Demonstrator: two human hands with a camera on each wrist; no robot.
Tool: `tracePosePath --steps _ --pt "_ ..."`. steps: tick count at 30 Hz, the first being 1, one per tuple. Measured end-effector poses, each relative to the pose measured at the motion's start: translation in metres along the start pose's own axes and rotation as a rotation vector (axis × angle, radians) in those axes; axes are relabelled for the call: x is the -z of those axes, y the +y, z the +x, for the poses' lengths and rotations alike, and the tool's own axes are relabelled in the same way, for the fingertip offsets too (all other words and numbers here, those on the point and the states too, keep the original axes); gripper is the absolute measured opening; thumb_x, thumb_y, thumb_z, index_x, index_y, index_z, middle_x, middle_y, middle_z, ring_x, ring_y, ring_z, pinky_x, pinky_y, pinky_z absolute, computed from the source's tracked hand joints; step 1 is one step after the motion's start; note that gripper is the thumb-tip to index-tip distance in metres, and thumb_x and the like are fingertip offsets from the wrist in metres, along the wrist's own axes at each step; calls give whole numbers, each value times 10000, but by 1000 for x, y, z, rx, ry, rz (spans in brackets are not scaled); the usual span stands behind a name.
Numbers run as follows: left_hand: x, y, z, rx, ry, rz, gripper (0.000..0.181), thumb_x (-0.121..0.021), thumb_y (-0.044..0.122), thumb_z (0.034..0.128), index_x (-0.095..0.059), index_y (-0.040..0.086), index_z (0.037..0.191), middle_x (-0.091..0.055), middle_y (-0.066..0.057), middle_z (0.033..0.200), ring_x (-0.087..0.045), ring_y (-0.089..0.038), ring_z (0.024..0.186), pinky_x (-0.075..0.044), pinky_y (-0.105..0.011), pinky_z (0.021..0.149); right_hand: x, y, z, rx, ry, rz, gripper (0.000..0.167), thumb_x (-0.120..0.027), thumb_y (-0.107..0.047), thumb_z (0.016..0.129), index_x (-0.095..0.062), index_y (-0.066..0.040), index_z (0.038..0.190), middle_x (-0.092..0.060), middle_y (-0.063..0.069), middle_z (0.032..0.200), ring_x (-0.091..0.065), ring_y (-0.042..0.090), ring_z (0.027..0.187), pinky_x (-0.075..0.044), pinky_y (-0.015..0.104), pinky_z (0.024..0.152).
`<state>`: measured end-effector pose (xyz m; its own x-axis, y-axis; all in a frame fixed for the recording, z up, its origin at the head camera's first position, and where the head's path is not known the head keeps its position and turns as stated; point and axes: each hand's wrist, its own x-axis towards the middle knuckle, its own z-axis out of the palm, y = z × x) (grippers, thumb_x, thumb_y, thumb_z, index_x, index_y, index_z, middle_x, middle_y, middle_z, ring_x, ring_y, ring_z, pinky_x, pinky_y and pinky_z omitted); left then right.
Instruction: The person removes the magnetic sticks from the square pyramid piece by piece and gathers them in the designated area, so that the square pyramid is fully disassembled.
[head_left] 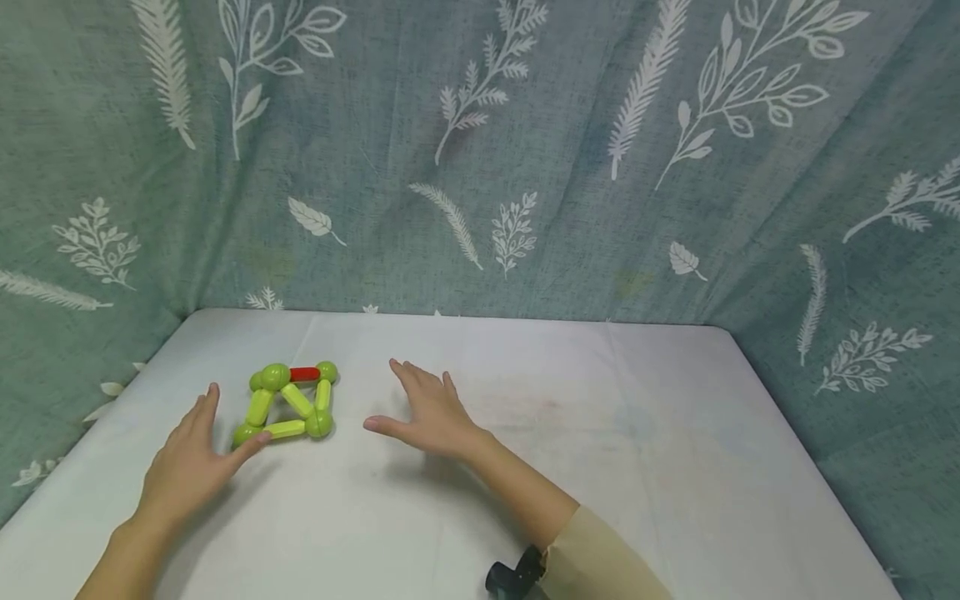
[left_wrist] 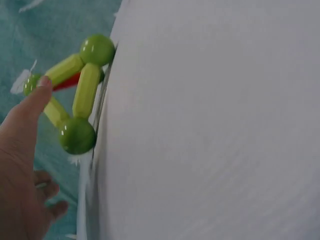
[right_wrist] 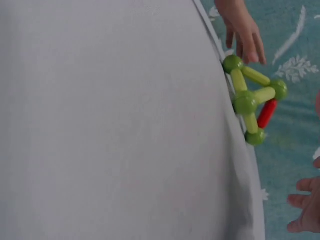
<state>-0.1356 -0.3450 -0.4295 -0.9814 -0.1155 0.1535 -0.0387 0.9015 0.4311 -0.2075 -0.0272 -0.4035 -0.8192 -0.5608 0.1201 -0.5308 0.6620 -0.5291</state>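
A small frame of glossy green balls joined by yellow-green rods and one red rod (head_left: 305, 374) stands on the left part of the table. Beside it, to the left, my left hand (head_left: 183, 467) is spread with straight fingers; its thumb tip overlaps the lower rod in the head view, and whether it touches I cannot tell. My right hand (head_left: 435, 417) hovers right of the frame, fingers loosely extended, holding nothing. In the left wrist view, the thumb covers part of the ball-and-rod frame (left_wrist: 86, 92). The right wrist view shows the frame (right_wrist: 245, 103) between both hands.
A white cloth covers the table (head_left: 675, 467). Blue-green curtains (head_left: 375, 225) with white leaf prints hang behind it and along both sides. A black device (head_left: 513, 575) sits at the right wrist, by a beige sleeve (head_left: 600, 554).
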Motion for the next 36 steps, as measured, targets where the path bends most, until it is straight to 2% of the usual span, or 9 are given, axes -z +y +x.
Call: tracePosePath --steps 6,8,11,13,15,19,27,32,36 --pt "-4 -12 5 -97 -40 -205 978 -683 371 865 -18 74 1517 -152 -342 1494 -237 -563 1293 -276 -667 955 -14 -13 14 2 -15 83 826 -507 -643 866 -248 -180 1499 -385 -2 1483 -380 177 1347 -334 452 1078" --pt "-7 -18 6 -96 -46 -248 940 -684 345 871 -54 90 1521 -245 -324 1471 -347 -524 1246 -384 -438 1024 -20 -16 18 -53 -46 217 792 -526 -621 869 -277 -192 1487 -453 0 1429 -451 163 1285 -402 392 1024" --pt "-11 -27 5 -62 -34 -271 838 -675 360 875 -193 98 1509 -423 -230 1390 -525 -162 1172 -418 -81 873 -32 -19 24 -159 -77 448 713 -585 -558 869 -357 -205 1445 -561 -6 1282 -558 119 1124 -476 304 900" --pt "-12 -32 4 -32 -21 -284 742 -675 380 870 -335 91 1462 -532 -75 1281 -504 66 1033 -341 7 733 -40 -19 28 -201 -84 559 651 -632 -491 867 -419 -198 1407 -599 -17 1180 -585 83 1027 -491 256 828" --pt "-12 -35 3 1 -21 -293 663 -670 409 865 -446 85 1399 -557 95 1165 -405 207 923 -367 -31 717 -47 -19 32 -209 -84 577 592 -668 -436 857 -479 -200 1367 -615 -50 1110 -579 39 960 -481 222 799" --pt "-12 -36 2 49 -15 -296 598 -674 447 850 -554 86 1311 -516 295 993 -447 185 853 -391 -85 696 -60 -20 40 -174 -57 522 477 -681 -364 859 -562 -227 1300 -643 -125 1051 -541 -33 907 -358 195 872" --pt "-24 -18 5 25 -13 -365 546 -701 401 841 -594 73 1264 -576 242 966 -486 138 865 -391 -61 726 -72 -18 42 -179 72 587 323 -771 -258 792 -698 -205 1102 -636 -158 955 -528 -46 815 -325 161 815" --pt "-31 -9 6 -7 1 -384 509 -710 372 840 -612 70 1237 -582 209 968 -494 117 884 -381 -49 748 -70 -9 41 -134 61 628 326 -778 -168 785 -689 -131 1096 -591 -104 937 -548 2 824 -461 133 723" --pt "-35 -4 7 -15 -16 -410 494 -716 352 839 -613 67 1229 -589 185 981 -498 106 890 -389 -55 755 -65 3 38 -62 20 553 343 -766 -184 802 -670 -130 1126 -597 -103 929 -546 -4 809 -454 129 721"
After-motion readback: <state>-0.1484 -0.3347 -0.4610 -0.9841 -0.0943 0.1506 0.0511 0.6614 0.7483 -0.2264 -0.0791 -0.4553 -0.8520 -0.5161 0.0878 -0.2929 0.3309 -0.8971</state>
